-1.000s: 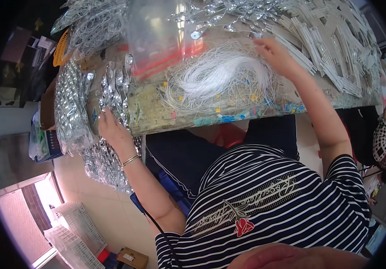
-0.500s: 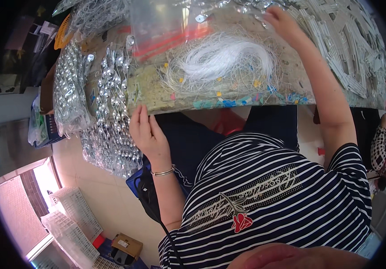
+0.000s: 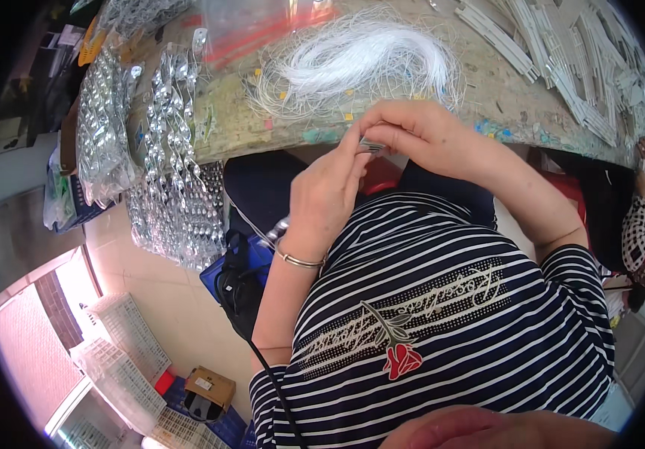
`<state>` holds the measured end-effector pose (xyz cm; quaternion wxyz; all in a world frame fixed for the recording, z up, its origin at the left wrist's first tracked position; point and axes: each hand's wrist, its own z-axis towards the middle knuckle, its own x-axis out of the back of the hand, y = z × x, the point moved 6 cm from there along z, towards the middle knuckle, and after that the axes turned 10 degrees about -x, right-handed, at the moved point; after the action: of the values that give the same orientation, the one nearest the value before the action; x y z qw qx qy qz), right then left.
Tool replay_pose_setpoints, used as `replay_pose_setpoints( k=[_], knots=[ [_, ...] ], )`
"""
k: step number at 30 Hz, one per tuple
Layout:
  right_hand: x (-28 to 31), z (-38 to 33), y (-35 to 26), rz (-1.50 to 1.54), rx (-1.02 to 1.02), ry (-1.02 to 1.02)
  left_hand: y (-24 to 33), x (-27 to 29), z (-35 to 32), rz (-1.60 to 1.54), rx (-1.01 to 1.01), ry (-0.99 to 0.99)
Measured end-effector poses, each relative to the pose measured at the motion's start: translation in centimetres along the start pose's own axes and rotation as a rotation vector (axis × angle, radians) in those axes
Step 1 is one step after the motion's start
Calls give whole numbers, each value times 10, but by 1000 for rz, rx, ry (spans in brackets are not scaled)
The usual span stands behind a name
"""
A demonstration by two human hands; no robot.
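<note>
Both the left hand (image 3: 326, 191) and right hand (image 3: 431, 138) pinch a silver strip (image 3: 370, 146), fingers nearly closed, just off the table's (image 3: 494, 105) near edge. A clear bag (image 3: 107, 193) of twisted strips (image 3: 100, 112) overhangs the near-left corner; bare tabletop separates white cord (image 3: 371, 60) from right-end slats (image 3: 584, 97).

Pale script lettering (image 3: 461, 295) across striped shirt (image 3: 480, 352); wording not clearly legible.
</note>
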<state>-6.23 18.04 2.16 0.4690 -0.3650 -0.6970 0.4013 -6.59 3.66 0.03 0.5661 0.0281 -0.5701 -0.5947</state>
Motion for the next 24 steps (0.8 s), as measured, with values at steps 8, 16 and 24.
replay_pose_setpoints(
  k=[8, 16, 24],
  knots=[
    [-3, 4, 35, -521, 328, 354, -38, 7, -36, -434, 531, 197],
    [-13, 11, 48, -547, 301, 339, -42, 2, -46, -566, 624, 144],
    [-10, -16, 11, -282, 208, 164, -18, 8, -19, -547, 366, 74]
  ],
)
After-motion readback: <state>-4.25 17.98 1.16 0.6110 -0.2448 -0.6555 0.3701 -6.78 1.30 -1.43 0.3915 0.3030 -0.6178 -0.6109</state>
